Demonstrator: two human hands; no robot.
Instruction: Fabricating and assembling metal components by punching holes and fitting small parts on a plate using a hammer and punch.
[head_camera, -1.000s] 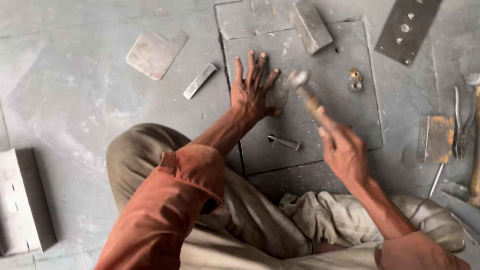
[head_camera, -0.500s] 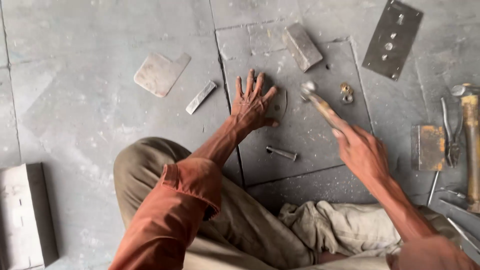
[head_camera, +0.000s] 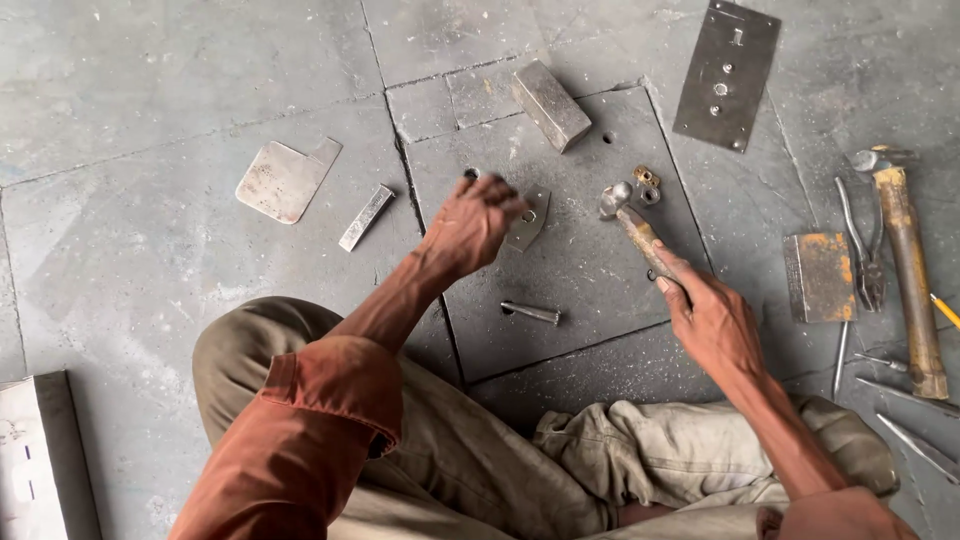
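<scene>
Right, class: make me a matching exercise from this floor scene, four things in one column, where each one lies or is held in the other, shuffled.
Things:
1. small hammer
2. rusty block
3. long plate with holes
4. small plate with a hole

Places:
A. top right of the floor
B. under the left hand
C. in the right hand
D. on the floor beside the pliers

Pairs: 1-C, 2-D, 3-A, 4-B

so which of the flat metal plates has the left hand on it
The small plate on the dark slab, under the left hand. The notched plate and long holed plate lie untouched, apart.
</scene>
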